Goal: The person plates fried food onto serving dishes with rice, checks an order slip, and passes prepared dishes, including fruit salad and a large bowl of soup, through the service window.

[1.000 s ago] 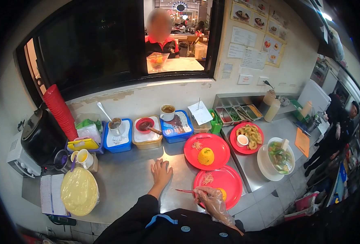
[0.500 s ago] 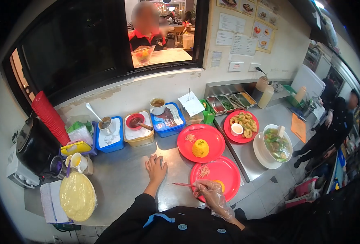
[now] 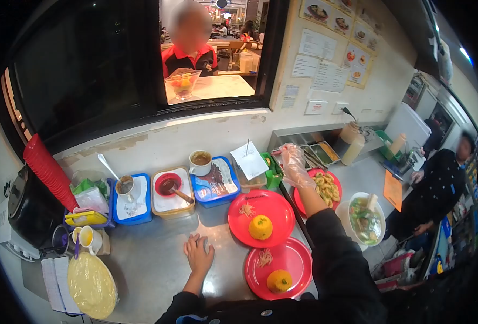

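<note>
The left hand point(image 3: 198, 255) is rested on the counter point(image 3: 147, 259); the right hand point(image 3: 294, 162) is held over the food trays point(image 3: 333, 162).
By the left fingers nothing is grasped; they are spread loosely. Two red plates point(image 3: 280, 211) with rice point(image 3: 260, 228) are placed to their right. The right fingertips are partly hidden, so whether something is grasped cannot be told. The fried rings point(image 3: 326, 186) may be brushed by the sleeve point(image 3: 338, 243) if this arm is lowered, and the soup bowl point(image 3: 350, 213) may be bumped if the elbow is swung outward.
</note>
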A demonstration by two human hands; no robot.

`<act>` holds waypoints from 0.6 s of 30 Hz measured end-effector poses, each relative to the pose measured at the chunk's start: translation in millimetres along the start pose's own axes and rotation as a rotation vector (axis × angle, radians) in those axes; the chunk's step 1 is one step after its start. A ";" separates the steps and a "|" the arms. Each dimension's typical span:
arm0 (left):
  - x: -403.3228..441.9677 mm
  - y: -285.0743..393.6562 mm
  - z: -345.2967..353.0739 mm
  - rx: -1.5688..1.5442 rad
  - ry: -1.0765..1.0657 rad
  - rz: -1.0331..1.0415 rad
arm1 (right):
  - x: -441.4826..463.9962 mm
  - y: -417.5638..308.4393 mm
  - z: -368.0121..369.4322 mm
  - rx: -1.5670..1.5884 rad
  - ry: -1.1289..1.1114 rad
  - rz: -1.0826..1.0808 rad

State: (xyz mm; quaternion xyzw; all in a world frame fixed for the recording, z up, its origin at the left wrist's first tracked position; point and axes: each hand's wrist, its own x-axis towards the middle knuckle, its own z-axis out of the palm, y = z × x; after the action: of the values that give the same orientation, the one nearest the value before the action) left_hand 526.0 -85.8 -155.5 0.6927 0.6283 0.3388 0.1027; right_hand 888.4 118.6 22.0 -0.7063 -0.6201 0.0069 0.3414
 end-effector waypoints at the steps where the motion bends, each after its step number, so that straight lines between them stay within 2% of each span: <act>1: 0.9 0.7 -0.1 -0.004 -0.002 -0.007 | 17.5 22.4 22.7 0.004 -0.006 -0.003; 3: 3.8 2.4 -0.5 -0.003 -0.011 -0.021 | 40.2 48.1 53.3 -0.011 -0.044 -0.309; 4: 5.4 4.0 -0.8 0.005 -0.010 -0.027 | 46.4 45.3 60.6 -0.376 0.022 -0.455; 5: 5.2 4.7 -1.0 0.014 -0.012 -0.033 | 53.7 44.4 63.9 -0.371 0.013 -0.453; 7: 4.0 4.6 -0.3 0.012 -0.022 -0.042 | 65.9 3.2 48.6 -0.735 -0.270 -0.347; 8: 6.5 4.2 -0.1 0.006 -0.015 -0.044 | 76.8 -10.0 59.8 -0.259 -0.093 -0.039; 9: 8.9 4.0 0.6 0.008 0.000 -0.052 | 92.1 -24.7 66.4 -0.254 -0.093 -0.056; 11: 8.4 4.9 -1.1 0.014 -0.018 -0.055 | 117.2 -56.1 73.2 -0.160 0.166 -0.186; 13: 9.9 6.4 -3.9 0.036 -0.021 -0.057 | 119.9 -120.6 56.2 0.010 0.211 -0.247; 15: 7.9 4.1 -2.9 0.043 -0.022 -0.049 | 149.7 -152.1 74.5 0.268 0.113 -0.639; 17: 6.5 1.9 -0.3 0.033 -0.006 -0.048 | 153.0 -210.9 62.2 1.023 -0.378 -0.023; 18: 6.0 0.1 1.1 0.027 0.004 -0.047 | 158.9 -229.7 71.6 1.022 -0.379 -0.034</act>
State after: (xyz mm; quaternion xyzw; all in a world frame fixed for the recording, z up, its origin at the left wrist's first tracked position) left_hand 526.7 -79.9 -154.2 0.6785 0.6491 0.3293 0.0997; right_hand 693.9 292.0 145.6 -0.4266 -0.5999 0.4291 0.5235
